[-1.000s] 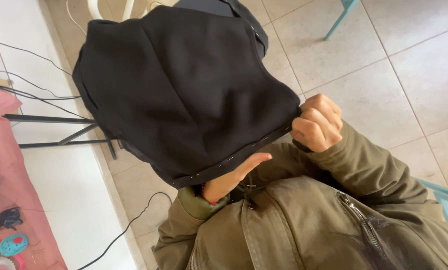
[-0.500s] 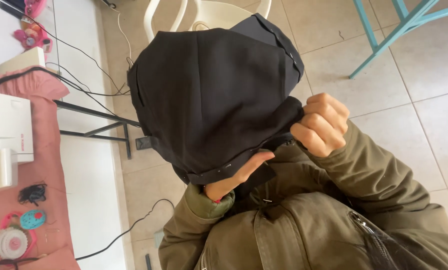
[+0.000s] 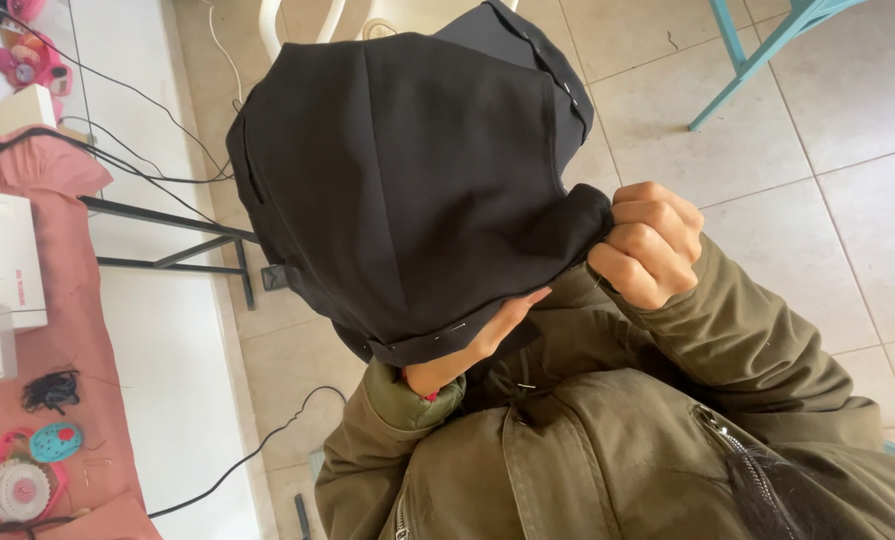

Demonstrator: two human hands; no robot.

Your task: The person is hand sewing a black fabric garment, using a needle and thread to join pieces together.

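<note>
Pale beige floor tiles fill the background, crossed by black cables, with the turquoise legs of a piece of furniture at the upper right and part of a white plastic chair at the top edge. Along the left side runs a worktop under a pink cloth, carrying a white sewing machine, a tangle of black thread, a small teal and pink trinket and a round white spool holder. Black metal legs of the worktop stand on the tiles just beside it.

A large piece of black fabric is held up in front of the person, spread wide and covering much of the floor behind it. Seams run down its middle, and a row of pins shows along its upper right edge and near the lower hem. The right hand is closed in a fist, its grip clamped on a bunched corner of the fabric at the right side. The left hand is under the lower hem, mostly hidden; its fingers lie flat against the cloth from beneath, supporting it, and whether they pinch it cannot be told. Both arms wear olive green jacket sleeves, and the jacket front with its zip fills the bottom of the view.
</note>
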